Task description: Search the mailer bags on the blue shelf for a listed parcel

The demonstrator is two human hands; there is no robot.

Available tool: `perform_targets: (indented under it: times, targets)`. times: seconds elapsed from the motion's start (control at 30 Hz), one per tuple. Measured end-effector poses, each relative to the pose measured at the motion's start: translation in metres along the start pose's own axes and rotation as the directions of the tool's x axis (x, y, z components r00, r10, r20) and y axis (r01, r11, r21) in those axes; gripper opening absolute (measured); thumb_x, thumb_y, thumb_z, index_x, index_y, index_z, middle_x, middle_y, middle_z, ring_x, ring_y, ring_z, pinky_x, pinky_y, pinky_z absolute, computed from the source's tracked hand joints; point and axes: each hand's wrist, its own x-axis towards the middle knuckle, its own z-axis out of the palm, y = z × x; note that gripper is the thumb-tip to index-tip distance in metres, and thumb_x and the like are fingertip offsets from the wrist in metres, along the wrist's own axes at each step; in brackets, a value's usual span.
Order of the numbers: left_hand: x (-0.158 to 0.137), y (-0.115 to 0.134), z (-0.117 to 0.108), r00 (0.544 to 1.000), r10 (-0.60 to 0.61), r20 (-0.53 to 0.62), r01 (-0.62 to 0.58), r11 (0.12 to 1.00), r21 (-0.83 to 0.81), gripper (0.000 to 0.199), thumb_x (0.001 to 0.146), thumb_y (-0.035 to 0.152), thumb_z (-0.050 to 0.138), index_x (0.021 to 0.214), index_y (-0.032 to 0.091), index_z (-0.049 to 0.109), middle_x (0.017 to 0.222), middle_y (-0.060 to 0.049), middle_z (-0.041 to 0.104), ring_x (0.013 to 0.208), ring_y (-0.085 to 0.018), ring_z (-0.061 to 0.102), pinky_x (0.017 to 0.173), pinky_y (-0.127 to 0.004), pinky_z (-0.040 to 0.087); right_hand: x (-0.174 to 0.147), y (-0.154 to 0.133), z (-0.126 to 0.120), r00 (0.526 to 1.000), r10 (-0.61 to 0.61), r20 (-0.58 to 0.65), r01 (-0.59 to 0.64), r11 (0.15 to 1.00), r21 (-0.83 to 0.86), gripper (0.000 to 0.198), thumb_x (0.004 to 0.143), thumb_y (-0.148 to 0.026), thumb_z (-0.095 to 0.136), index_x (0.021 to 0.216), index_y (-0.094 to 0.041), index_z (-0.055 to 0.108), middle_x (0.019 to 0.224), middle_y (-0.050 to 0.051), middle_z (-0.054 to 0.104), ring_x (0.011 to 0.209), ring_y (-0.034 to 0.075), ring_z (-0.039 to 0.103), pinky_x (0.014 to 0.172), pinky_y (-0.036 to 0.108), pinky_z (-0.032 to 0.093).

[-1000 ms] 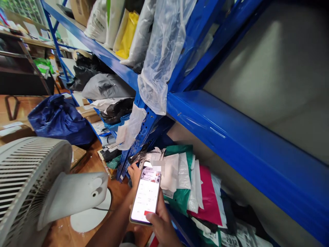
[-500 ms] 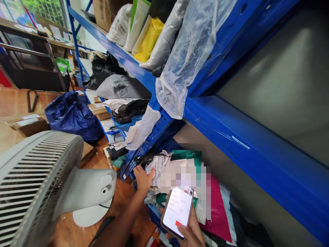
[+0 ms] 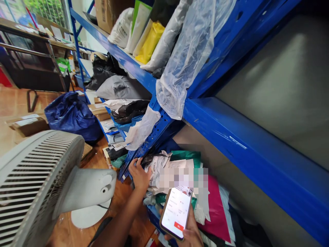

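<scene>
My right hand [image 3: 191,230] is wrapped around a smartphone [image 3: 176,212] at the bottom centre. The phone's lit screen faces up, with lines of text and a red button by my thumb. My left hand [image 3: 140,174] is open, thumb and fingers apart, at the left edge of a pile of mailing bags. It is nearest to a crumpled whitish mailing bag [image 3: 159,164] with printing on it; whether it touches the bag I cannot tell. Dark plastic shows beside those fingertips. A green mailing bag [image 3: 185,155] and a magenta mailing bag [image 3: 218,209] lie in the pile. A blurred patch hides its middle.
A blue metal rack [image 3: 221,123] rises over the pile, with plastic sheeting [image 3: 190,61] hanging from it. Its shelves hold several parcels, including a yellow one [image 3: 150,43]. A white fan [image 3: 38,185] stands at left. Behind it are a blue sack [image 3: 72,116] and a carton [image 3: 27,125].
My left hand has shifted slightly left and up, its fingers spreading towards the dark plastic. My right hand and the phone have moved slightly; the red button shows more fully beside my thumb.
</scene>
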Motion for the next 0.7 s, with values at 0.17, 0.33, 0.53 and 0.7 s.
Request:
perform_targets:
  times: [0.17, 0.33, 0.53, 0.7]
  targets:
    - [0.022, -0.002, -0.011, 0.967, 0.209, 0.143, -0.220, 0.973, 0.069, 0.030, 0.084, 0.012, 0.045, 0.110, 0.017, 0.059, 0.095, -0.011, 0.059, 0.094, -0.028, 0.051, 0.083, -0.044, 0.043, 0.003, 0.002, -0.002, 1.000, 0.007, -0.004, -0.007, 1.000, 0.027, 0.134, 0.051, -0.030, 0.081, 0.144, -0.023, -0.015, 0.101, 0.014, 0.073, 0.090, 0.035, 0.068, 0.049, 0.034, 0.053]
    - [0.017, 0.002, -0.001, 0.933, 0.298, 0.202, -0.307, 0.951, 0.015, 0.025, 0.087, 0.010, 0.041, 0.100, 0.015, 0.062, 0.112, -0.012, 0.057, 0.108, -0.023, 0.051, 0.096, -0.035, 0.043, 0.007, 0.008, -0.003, 1.000, 0.004, 0.003, -0.004, 1.000, 0.006, 0.131, 0.051, -0.032, 0.080, 0.145, -0.020, -0.011, 0.101, 0.015, 0.072, 0.089, 0.035, 0.067, 0.048, 0.032, 0.051]
    - [-0.006, 0.002, 0.010, 0.877, 0.393, 0.276, -0.395, 0.917, -0.052, 0.029, 0.084, 0.002, 0.041, 0.104, 0.012, 0.059, 0.132, -0.012, 0.052, 0.128, -0.020, 0.042, 0.108, -0.033, 0.037, 0.019, 0.019, 0.000, 0.999, -0.035, 0.017, 0.036, 0.998, -0.054, 0.118, 0.059, -0.035, 0.076, 0.146, -0.025, -0.003, 0.100, 0.012, 0.072, 0.088, 0.031, 0.067, 0.048, 0.029, 0.052]
    - [-0.025, 0.008, 0.013, 0.835, 0.470, 0.287, -0.439, 0.883, -0.168, 0.027, 0.084, 0.007, 0.046, 0.106, 0.016, 0.059, 0.136, -0.011, 0.049, 0.133, -0.021, 0.035, 0.107, -0.034, 0.038, 0.036, 0.031, 0.005, 0.999, -0.047, -0.014, 0.045, 0.995, -0.084, 0.105, 0.065, -0.035, 0.072, 0.145, -0.027, 0.005, 0.096, 0.010, 0.072, 0.082, 0.031, 0.068, 0.037, 0.025, 0.047]
